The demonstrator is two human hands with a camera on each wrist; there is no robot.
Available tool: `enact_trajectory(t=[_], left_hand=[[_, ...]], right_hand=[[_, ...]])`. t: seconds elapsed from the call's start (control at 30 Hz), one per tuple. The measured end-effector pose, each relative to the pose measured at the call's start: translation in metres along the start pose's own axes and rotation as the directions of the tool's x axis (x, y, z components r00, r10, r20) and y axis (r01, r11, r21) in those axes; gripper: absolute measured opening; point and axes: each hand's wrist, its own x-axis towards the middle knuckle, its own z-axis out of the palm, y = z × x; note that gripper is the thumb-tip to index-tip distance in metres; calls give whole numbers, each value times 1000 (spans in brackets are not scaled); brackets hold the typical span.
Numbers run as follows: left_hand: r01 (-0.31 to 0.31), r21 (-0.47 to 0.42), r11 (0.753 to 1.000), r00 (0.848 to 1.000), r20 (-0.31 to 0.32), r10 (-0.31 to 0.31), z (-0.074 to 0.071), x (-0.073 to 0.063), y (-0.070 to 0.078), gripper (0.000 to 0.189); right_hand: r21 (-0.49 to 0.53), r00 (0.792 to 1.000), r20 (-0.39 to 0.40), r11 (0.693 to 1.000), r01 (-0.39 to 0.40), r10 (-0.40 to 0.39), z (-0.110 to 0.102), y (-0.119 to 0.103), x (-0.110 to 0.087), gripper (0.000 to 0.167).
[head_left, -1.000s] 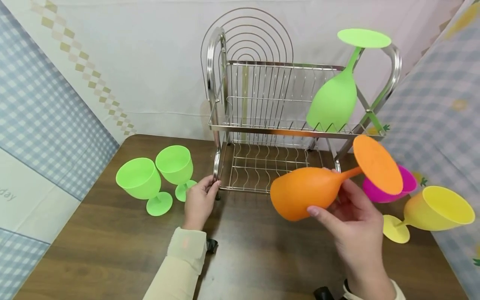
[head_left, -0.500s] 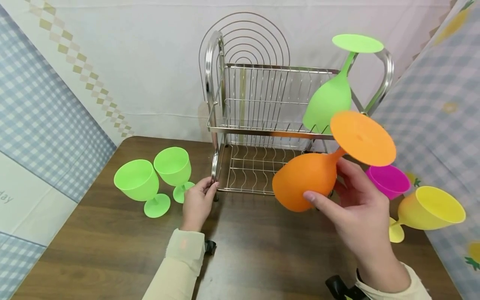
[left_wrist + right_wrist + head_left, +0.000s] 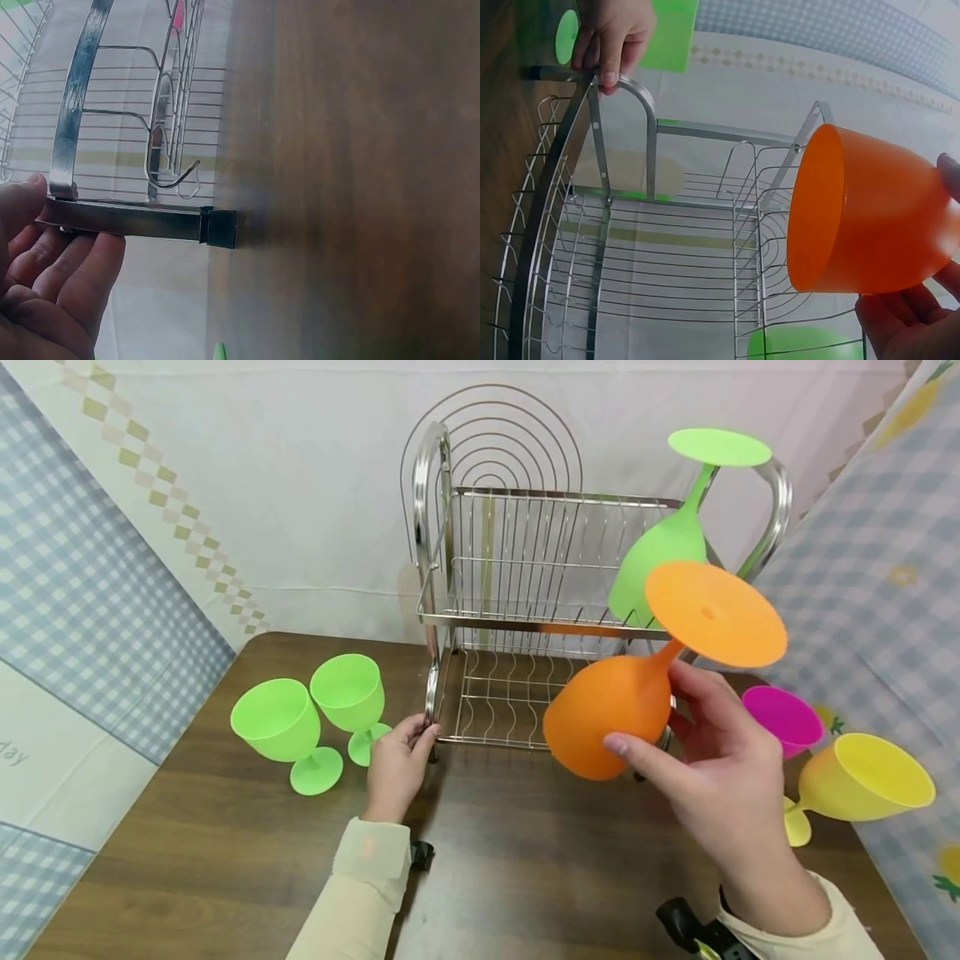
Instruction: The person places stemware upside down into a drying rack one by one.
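Note:
An orange plastic goblet (image 3: 611, 714) is tipped mouth-down in my right hand (image 3: 720, 777), which grips it round the lower bowl and stem, in front of the rack's right part. In the right wrist view the goblet's bowl (image 3: 885, 217) hangs apart from the wires. My left hand (image 3: 397, 768) pinches the front left leg of the metal two-tier dish rack (image 3: 540, 627); the left wrist view shows thumb and fingers round that leg (image 3: 127, 217). On the upper tier a green goblet (image 3: 660, 560) stands upside down, leaning, at the right end.
Two green goblets (image 3: 277, 718) stand upright on the wooden table (image 3: 510, 860), left of the rack. To the right are a magenta goblet (image 3: 783, 718), partly hidden by my right hand, and a yellow goblet (image 3: 862, 777). Cloth hangs behind and on both sides.
My right hand has raised the orange goblet's base up and left, turning it from nearly sideways to more mouth-down. My left hand stays on the rack leg.

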Motion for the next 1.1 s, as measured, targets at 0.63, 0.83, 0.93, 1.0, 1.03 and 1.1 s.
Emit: enact_trajectory(t=[0.63,0.83,0.93,1.0,1.03,1.1], left_hand=[[27,-66,997,1000,12,-26,0,1,-1,15],[31,-57,998,999,11,-31,-1,1,-2,15],[33,-55,998,999,11,-32,-1,1,-2,15],[34,-55,998,999,12,-34,-1,1,-2,15],[36,-55,998,999,14,-35,-1,1,-2,16],[38,-57,998,999,16,-37,-1,1,-2,16]], right_hand=[[16,996,4,996,90,-90,3,-4,11,68],[-33,997,17,997,76,-75,5,-7,14,68],[-52,997,18,996,78,-78,5,-7,15,69],[-63,996,20,994,90,-89,5,-6,16,69],[-59,995,22,993,100,-99,5,-5,16,68],[-62,993,26,992,113,-112,5,-5,17,67]])
